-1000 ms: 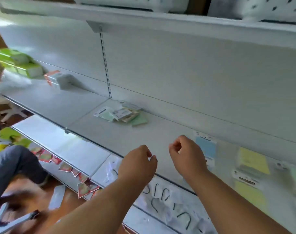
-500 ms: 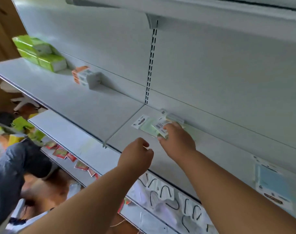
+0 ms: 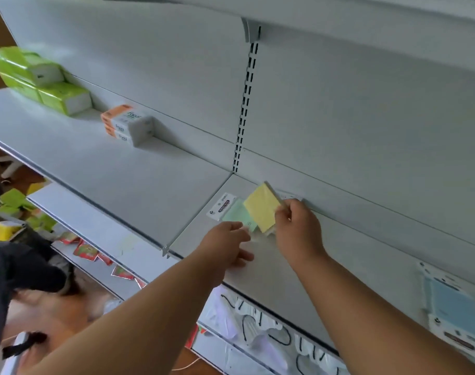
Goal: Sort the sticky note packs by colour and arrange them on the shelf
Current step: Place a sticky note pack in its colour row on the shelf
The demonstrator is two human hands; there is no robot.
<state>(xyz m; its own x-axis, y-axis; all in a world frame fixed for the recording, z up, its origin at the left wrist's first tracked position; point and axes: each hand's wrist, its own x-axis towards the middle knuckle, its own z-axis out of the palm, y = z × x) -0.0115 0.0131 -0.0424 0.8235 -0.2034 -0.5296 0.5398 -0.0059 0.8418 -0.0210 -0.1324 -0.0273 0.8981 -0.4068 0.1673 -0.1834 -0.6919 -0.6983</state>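
Landmark: the slotted upright (image 3: 244,104) on the shelf's back wall.

Nearest, below and right of the upright's foot: left hand (image 3: 225,246), fingers stretched out fairly flat and loose, holding nothing, tips just short of the green sticky note pack (image 3: 237,215). Looks poised to steady or take that pack.

Just right of it: right hand (image 3: 298,228), fingers curled, pinching the yellow sticky note pack (image 3: 262,208) by its right edge. Pack is tilted up off the shelf (image 3: 149,185), overlapping the green one. Probably lifted to pull yellow out of the mixed pile so colours separate. More packaging lies under and behind the yellow pack; too blurred to name its colour.

Green pack lies flat on the shelf just right of the upright's foot, white header card pointing left.

Far right of the upright, at the shelf's front: blue sticky note pack (image 3: 452,307), lying flat, well apart from the pile, likely already sorted.

Left of the upright, same shelf: orange-and-white tissue packs (image 3: 128,127), then green tissue packs (image 3: 41,79) further left against the back wall. Neither blocks the hands.

Lower shelves below hold red sachets (image 3: 87,251) and bagged black hooks (image 3: 271,334), out of the way.
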